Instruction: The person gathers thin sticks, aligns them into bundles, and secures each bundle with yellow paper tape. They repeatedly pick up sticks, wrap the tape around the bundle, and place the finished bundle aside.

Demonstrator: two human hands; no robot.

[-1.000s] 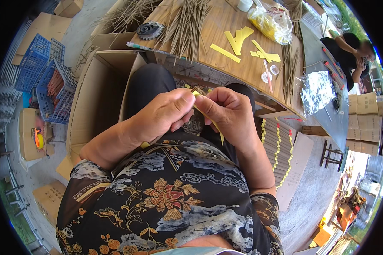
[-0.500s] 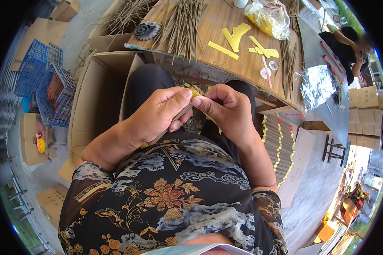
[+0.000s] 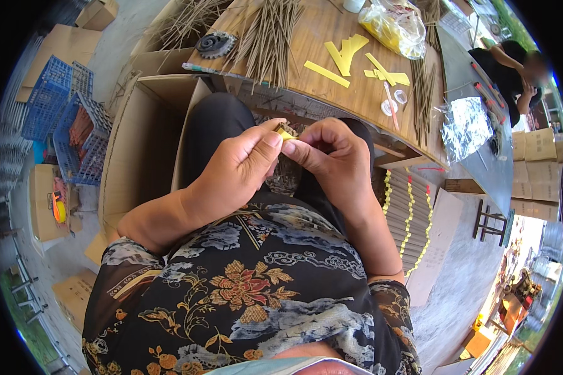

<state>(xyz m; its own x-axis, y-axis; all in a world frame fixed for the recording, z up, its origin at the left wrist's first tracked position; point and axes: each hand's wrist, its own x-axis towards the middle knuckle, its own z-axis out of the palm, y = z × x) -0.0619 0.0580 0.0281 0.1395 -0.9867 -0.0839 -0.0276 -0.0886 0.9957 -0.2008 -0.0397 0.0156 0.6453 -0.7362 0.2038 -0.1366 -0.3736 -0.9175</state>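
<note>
Above my lap, my left hand point(image 3: 241, 159) is closed round a bundle of thin brown sticks point(image 3: 284, 127), which look like incense sticks. Its end faces up between my hands, and most of its length is hidden. A yellow paper strip point(image 3: 288, 135) goes round the bundle near that end. With thumb and fingers pinched together, my right hand point(image 3: 334, 153) grips the strip at the bundle's right side. My left thumb presses on the paper from the other side.
Loose brown sticks point(image 3: 266, 44) and cut yellow strips point(image 3: 327, 73) lie on the wooden table point(image 3: 319, 25) ahead. A cardboard box point(image 3: 141, 137) stands at my left. Banded bundles point(image 3: 410, 219) lie at my right. Another person point(image 3: 513, 69) sits at far right.
My left hand has turned, tipping the bundle so that its end now shows above my fingers. The lower length of sticks is no longer visible. My right hand keeps its pinch.
</note>
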